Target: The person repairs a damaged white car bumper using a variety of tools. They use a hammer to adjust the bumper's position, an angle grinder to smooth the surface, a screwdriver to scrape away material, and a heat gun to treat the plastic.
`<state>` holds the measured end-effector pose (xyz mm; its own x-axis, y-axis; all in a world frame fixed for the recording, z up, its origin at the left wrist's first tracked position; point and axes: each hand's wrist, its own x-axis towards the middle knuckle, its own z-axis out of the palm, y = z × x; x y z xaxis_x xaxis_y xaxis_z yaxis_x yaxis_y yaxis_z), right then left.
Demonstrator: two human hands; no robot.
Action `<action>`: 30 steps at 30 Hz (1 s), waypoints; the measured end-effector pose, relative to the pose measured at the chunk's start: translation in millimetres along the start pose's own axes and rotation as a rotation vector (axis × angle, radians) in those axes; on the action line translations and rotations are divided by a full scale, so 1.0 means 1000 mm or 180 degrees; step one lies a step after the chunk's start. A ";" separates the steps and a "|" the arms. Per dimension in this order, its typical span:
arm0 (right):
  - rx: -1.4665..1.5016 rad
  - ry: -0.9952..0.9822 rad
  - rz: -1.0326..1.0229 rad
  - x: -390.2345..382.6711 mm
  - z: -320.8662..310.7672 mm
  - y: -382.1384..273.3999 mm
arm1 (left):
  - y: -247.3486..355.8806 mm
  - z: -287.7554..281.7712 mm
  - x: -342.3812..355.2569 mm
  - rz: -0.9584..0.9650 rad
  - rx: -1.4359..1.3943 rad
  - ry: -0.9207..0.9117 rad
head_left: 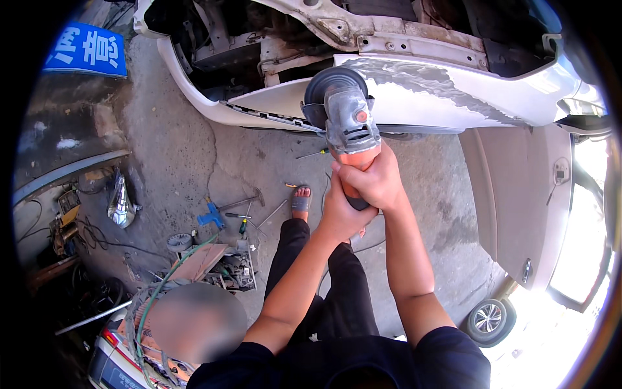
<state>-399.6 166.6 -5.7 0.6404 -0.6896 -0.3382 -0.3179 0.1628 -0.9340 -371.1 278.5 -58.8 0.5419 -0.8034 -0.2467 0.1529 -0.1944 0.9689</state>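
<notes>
Both the right hand [374,181] and left hand [340,214] are clenched tight on the angle grinder [346,123], disc at the filler-patched white car panel [427,87]; sanding appears underway, and steady, even passes seem required next

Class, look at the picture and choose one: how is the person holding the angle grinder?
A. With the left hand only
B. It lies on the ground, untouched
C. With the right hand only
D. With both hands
D: the right hand and the left hand both wrap the orange handle of the angle grinder, held up beside the white car panel.
</notes>
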 end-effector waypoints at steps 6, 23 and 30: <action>-0.0128 0.0099 0.0087 -0.001 0.009 -0.002 | -0.020 -0.004 0.003 0.0093 -0.0223 -0.0077; 0.0322 0.0296 -0.0026 -0.017 0.009 0.023 | 0.014 -0.029 -0.007 -0.0595 0.0024 -0.0653; 0.0047 0.0504 0.0015 -0.015 0.006 0.009 | 0.004 -0.021 -0.002 -0.0267 -0.0174 -0.0684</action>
<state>-407.6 182.7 -9.7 0.5202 -0.7913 -0.3213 -0.3096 0.1759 -0.9344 -354.3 291.3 -55.2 0.3377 -0.8883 -0.3113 0.2376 -0.2396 0.9413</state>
